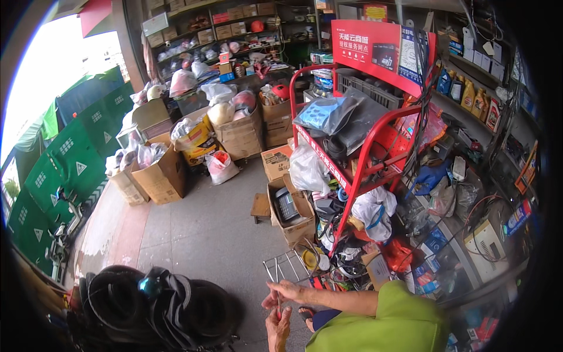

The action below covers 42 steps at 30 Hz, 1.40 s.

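Observation:
My left hand [277, 330] comes up from the lower edge, closed round a small tool with a red handle [279, 315]. A thin metal shaft seems to run from that handle up to my right hand [282, 292]. My right forearm, in a green sleeve, reaches in from the right, and the fingers curl about the shaft's upper part. The exact kind of tool is too small to make out. Just beyond both hands stands a silver wire rack [286, 267]. A sandalled foot [305, 314] shows beside my left hand.
Black tyres [117, 299] are piled at the lower left. A red metal stand [366, 158] heaped with bags rises on the right, above cables and clutter. Near it are a cardboard box [291, 211] and a low wooden stool [261, 206]. Filled cartons [161, 173] and shelves line the back.

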Each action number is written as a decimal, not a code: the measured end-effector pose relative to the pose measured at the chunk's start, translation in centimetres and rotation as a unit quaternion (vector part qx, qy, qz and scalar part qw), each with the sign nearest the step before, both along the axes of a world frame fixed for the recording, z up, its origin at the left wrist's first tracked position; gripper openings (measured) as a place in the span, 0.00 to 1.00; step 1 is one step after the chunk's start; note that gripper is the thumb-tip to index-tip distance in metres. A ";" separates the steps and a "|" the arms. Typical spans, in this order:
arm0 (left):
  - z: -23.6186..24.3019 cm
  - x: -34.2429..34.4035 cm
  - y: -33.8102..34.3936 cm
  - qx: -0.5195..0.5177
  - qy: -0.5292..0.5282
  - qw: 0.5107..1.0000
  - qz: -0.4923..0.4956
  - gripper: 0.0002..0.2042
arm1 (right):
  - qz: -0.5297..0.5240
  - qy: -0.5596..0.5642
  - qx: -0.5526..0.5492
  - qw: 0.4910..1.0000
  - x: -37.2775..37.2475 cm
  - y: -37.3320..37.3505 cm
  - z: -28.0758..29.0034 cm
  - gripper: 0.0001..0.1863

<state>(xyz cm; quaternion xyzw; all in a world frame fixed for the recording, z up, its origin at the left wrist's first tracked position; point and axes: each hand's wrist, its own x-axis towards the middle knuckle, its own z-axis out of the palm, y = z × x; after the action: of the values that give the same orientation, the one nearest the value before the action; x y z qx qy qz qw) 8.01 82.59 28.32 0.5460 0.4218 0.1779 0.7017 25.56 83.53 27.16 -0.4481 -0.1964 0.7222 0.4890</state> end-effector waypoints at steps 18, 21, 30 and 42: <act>1.8 -3.0 35.0 -0.074 -0.046 0.996 -0.004 0.11 | -0.205 0.244 0.053 0.946 6.1 35.5 -2.4 0.30; -3.3 -12.1 43.0 0.105 0.130 0.986 -0.026 0.09 | -0.279 -0.093 -0.038 0.955 8.6 37.9 -4.3 0.31; -7.2 -8.4 62.4 0.008 0.170 0.982 0.079 0.10 | -0.177 -0.202 -0.394 0.879 11.0 33.2 -20.0 0.20; -11.3 3.6 84.7 0.095 0.205 0.960 0.166 0.19 | 0.173 -0.492 -0.388 0.760 25.3 68.6 -21.1 0.14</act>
<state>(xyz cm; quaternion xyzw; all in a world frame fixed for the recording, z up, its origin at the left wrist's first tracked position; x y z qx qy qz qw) 11.63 167.27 17.06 0.5569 0.6224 0.2156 0.5060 50.84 152.14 6.07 -0.8516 -0.1867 0.4893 -0.0235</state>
